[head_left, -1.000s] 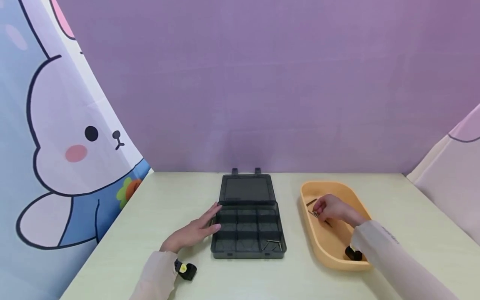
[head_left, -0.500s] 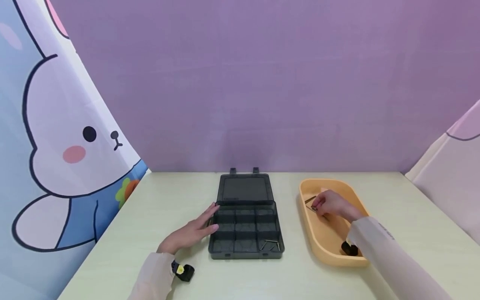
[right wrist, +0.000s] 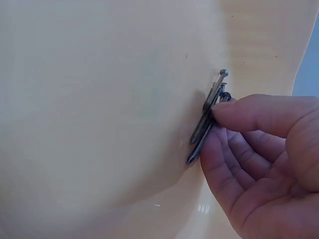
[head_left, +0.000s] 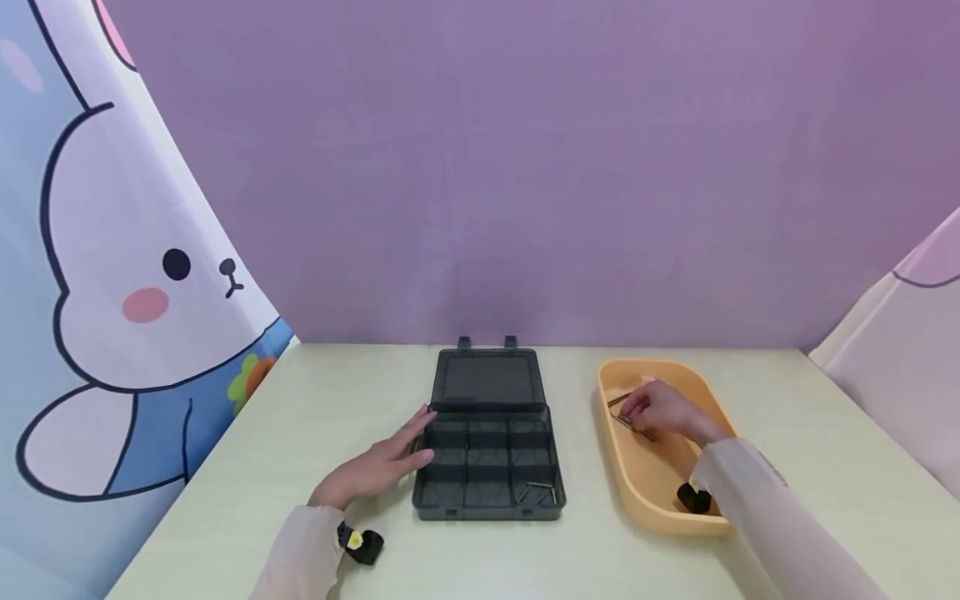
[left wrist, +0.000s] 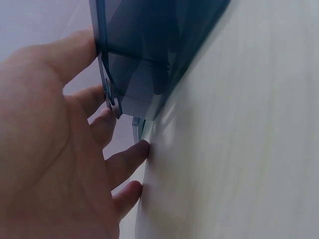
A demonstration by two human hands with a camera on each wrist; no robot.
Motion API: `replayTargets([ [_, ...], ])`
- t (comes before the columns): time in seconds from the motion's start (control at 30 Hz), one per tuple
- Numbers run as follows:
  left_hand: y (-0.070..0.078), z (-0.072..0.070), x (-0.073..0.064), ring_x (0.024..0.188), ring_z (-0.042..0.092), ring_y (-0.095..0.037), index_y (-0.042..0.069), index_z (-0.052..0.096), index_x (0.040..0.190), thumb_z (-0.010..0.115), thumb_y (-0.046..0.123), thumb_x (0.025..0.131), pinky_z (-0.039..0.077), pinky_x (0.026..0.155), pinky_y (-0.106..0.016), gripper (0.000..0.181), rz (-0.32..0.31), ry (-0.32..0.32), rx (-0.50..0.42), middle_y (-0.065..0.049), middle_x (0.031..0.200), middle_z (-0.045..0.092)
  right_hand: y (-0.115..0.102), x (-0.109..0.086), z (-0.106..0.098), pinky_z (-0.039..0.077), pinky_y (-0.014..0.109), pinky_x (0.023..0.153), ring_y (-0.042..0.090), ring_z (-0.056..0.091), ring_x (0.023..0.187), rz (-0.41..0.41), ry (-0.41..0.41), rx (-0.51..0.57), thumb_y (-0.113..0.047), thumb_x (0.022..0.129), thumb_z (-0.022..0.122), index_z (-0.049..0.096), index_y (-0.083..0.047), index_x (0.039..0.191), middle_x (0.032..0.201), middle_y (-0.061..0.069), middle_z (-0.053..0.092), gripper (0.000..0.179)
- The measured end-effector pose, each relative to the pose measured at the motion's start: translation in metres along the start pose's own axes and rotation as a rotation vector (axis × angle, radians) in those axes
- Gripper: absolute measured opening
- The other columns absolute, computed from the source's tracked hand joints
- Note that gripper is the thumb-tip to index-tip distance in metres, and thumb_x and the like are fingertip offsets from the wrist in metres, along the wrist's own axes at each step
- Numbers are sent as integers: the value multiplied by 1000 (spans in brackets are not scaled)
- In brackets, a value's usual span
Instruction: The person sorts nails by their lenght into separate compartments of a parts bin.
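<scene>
Inside the yellow-orange tray [head_left: 660, 508], my right hand [head_left: 663, 410] is near the far left wall. In the right wrist view, thumb and index finger pinch a small bunch of nails [right wrist: 207, 119], which lie side by side with their points down-left. Other nails [head_left: 619, 400] lie in the tray by the fingers. My left hand [head_left: 378, 467] rests against the left side of a dark translucent compartment box [head_left: 487, 513], its fingers loosely extended and the thumb on the rim. Several nails [head_left: 538, 492] lie in the box's near right compartment.
The box's hinged lid [head_left: 487, 379] lies folded back, away from me, with two latches at its far edge. A pale table [head_left: 577, 558] bears box and tray. Behind it hangs a purple cloth [head_left: 525, 183]; a cartoon-printed cloth [head_left: 150, 375] hangs on the left.
My right hand shifts only slightly over the nails in the tray, still pinching. The left hand stays against the box. The whole head view drifts a little.
</scene>
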State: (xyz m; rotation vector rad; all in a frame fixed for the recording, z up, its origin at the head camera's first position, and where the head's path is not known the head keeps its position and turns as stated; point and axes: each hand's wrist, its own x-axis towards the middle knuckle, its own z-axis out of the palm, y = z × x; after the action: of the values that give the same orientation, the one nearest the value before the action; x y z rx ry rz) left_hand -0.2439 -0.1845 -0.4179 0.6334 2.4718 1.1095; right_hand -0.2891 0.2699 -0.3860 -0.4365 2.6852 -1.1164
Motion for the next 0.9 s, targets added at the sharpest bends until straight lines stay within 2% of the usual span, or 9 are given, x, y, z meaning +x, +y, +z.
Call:
replayTargets([
  [0.33, 3, -3, 2, 147, 7, -35, 22, 11, 155, 43, 44, 100, 17, 112, -62, 67, 22, 3, 3, -1, 162, -3, 2, 2, -3, 47, 21, 59, 10, 55, 69, 44, 1, 43, 9, 70, 62, 64, 14, 95, 82, 11, 66, 25],
  [0.53, 4, -4, 3, 147, 9, -35, 24, 12, 155, 43, 44, 100, 18, 112, -62, 66, 20, 15, 6, 0, 162, -2, 1, 4, -6, 47, 22, 58, 8, 54, 65, 44, -9, 85, 6, 74, 63, 63, 14, 99, 87, 14, 66, 26],
  [0.9, 3, 3, 4, 147, 9, -34, 24, 11, 155, 44, 46, 99, 17, 112, -62, 68, -1, 6, -18, 1, 162, -3, -13, 1, -12, 54, 27, 68, 13, 63, 78, 75, -42, 189, 0, 86, 62, 58, 17, 108, 97, 15, 68, 28],
])
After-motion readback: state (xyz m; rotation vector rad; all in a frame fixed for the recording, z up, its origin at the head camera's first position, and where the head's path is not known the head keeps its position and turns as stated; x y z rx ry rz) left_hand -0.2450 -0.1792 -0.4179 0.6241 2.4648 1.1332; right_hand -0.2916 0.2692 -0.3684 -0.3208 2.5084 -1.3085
